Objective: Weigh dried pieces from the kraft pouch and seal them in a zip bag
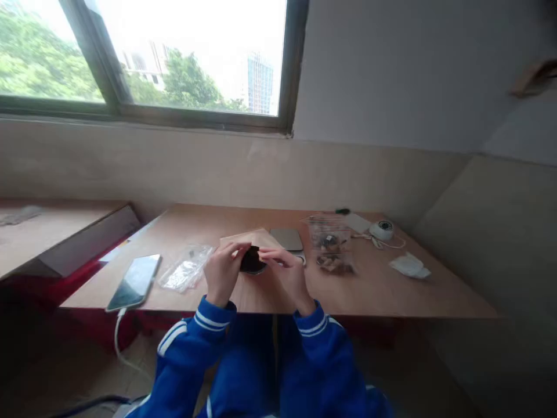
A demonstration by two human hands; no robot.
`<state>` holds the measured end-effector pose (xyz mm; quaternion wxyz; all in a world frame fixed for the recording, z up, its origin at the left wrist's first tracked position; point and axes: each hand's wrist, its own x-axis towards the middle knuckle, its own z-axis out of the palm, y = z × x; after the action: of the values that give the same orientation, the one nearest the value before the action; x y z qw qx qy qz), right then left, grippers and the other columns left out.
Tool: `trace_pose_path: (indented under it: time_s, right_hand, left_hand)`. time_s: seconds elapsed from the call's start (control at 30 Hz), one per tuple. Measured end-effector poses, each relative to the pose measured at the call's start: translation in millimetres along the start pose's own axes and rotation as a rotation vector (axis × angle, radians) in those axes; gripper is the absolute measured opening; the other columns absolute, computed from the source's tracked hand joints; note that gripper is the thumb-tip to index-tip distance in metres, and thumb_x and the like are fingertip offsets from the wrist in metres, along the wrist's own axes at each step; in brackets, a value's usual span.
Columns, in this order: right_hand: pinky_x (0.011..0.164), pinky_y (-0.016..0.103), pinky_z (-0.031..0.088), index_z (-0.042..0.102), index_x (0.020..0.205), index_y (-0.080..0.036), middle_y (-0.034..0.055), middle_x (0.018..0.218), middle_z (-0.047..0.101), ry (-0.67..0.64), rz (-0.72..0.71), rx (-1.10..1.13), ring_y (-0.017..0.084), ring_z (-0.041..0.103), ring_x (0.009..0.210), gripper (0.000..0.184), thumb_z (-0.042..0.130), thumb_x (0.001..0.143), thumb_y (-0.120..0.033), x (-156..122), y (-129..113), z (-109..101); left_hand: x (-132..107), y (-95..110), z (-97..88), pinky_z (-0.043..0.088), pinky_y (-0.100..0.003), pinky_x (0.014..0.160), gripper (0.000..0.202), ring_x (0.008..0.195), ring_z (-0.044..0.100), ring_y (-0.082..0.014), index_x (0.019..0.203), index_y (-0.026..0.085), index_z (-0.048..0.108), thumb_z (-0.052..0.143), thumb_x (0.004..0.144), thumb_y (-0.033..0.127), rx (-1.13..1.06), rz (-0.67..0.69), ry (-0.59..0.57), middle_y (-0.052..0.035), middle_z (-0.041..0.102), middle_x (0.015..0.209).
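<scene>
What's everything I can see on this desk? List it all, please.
light wooden table: one, tan, under the window
small dark round object: one, black, above table's near edge
dark-screened smartphone: one, black, table's left edge, white cable
clear plastic bag: one, transparent, left of that object
flat grey rectangular pad: one, grey, behind that object
clear bags of small dark parts: apparently two, transparent, right of it
round white device with cord: one, white, far right
crumpled white tissue: one, white, right side
left hand: one, blue-sleeved, holding the object
right hand: one, blue-sleeved, holding the object

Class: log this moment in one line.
left hand, right hand: gripping small dark round object; beside: clear plastic bag; under: wooden table
</scene>
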<state>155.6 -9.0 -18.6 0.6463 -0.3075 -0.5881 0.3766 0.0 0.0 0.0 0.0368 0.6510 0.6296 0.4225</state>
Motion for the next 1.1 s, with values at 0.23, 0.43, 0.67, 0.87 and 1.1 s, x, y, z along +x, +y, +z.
trace_pose_path:
  time_s: [0.23,0.43,0.67,0.87,1.1]
  right_hand:
    - [0.085,0.038,0.054,0.07,0.09,-0.014,0.0098,0.096,0.073,0.434,0.033,-0.183,0.02,0.068,0.088,0.031,0.067,0.074,-0.041,56,83,-61]
    - [0.074,0.039,0.055,0.071,0.075,-0.013,0.0102,0.077,0.074,0.294,0.126,-0.358,0.023,0.068,0.073,0.018,0.067,0.067,-0.028,95,141,-91]
    - [0.088,0.042,0.049,0.073,0.071,-0.019,0.0073,0.079,0.074,0.141,0.132,-0.493,0.025,0.068,0.084,0.009,0.066,0.065,-0.021,98,142,-102]
    - [0.089,0.037,0.048,0.069,0.09,-0.017,0.0088,0.101,0.071,0.214,0.042,-0.482,0.021,0.063,0.096,0.024,0.05,0.077,-0.021,74,99,-84]
    - [0.079,0.027,0.05,0.068,0.078,-0.02,0.0022,0.083,0.068,-0.335,-0.146,-0.39,0.014,0.063,0.082,0.035,0.038,0.077,-0.002,-1,9,-11]
  left_hand:
    - [5,-2,-4.1,0.04,-0.021,0.059,0.018,0.068,0.063,-0.011,0.09,0.034,0.073,0.056,0.086,0.035,-0.056,-0.057,-0.013,0.008,0.073,0.093]
    - [3,-4,-9.1,0.04,-0.021,0.058,0.018,0.065,0.062,-0.0114,0.089,0.034,0.073,0.056,0.084,0.04,-0.09,-0.044,-0.036,0.0078,0.074,0.09]
    - [3,-9,-11.9,0.041,-0.022,0.058,0.019,0.063,0.062,-0.0115,0.087,0.034,0.073,0.057,0.083,0.042,-0.107,-0.055,-0.022,0.0078,0.074,0.088]
    - [1,-11,-9.2,0.042,-0.021,0.057,0.018,0.062,0.062,-0.0114,0.087,0.034,0.073,0.057,0.083,0.041,-0.121,-0.047,-0.008,0.0085,0.074,0.087]
    - [0,-9,0.6,0.045,-0.023,0.06,0.022,0.062,0.064,-0.0133,0.093,0.031,0.073,0.057,0.082,0.043,-0.154,-0.026,-0.025,0.0048,0.074,0.086]
